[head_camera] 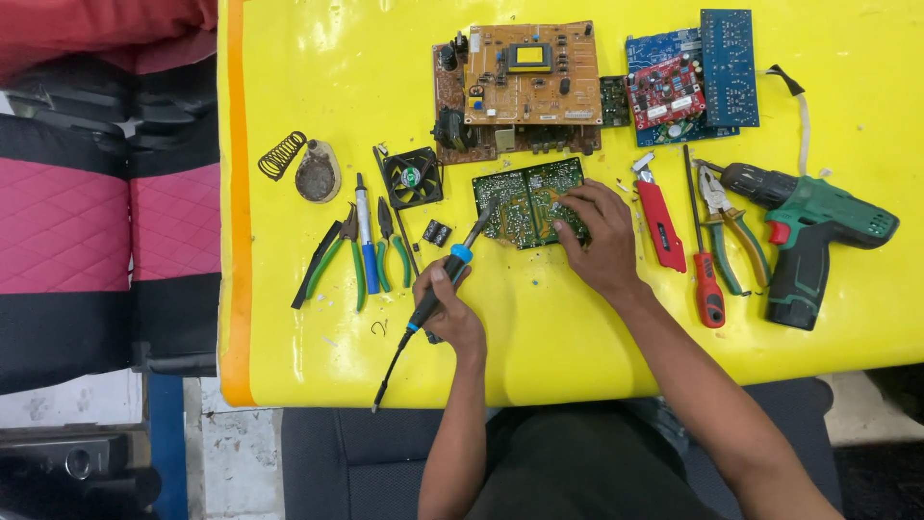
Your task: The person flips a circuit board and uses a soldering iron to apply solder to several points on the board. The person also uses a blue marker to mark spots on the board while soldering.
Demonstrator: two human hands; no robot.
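The left hand (450, 306) is curled around the handle of a soldering iron (452, 267), gripped low like a pen so its tip angles up and to the right, onto the left edge of a green circuit board (525, 202). The iron's cord trails back off the near edge of the desk (289, 58), out of the way of the work. The right hand (595, 239) lies flat with its fingers spread over the right part of that same board, pressing it against the desk so it stays put under the tip. The board sits just ahead of both hands, solder side up as far as I can tell.

To the left of the left hand a small black component (436, 232) lies close by, then a row of green-handled pliers (342, 258) and a blue-handled tool (366, 243), laid side by side with handles toward the person, easy to grab. Beyond them sit a small black cooling fan (413, 177), a coiled iron stand (282, 154) and a round cleaning pad (317, 173).

To the right of the right hand lie a red utility knife (660, 218), a red-handled screwdriver (705, 265), another pair of pliers (731, 231) and a green cordless drill (807, 231). Farther ahead, past the board, spare boards are stacked: a brown power board (525, 82) and blue and red ones (693, 72).
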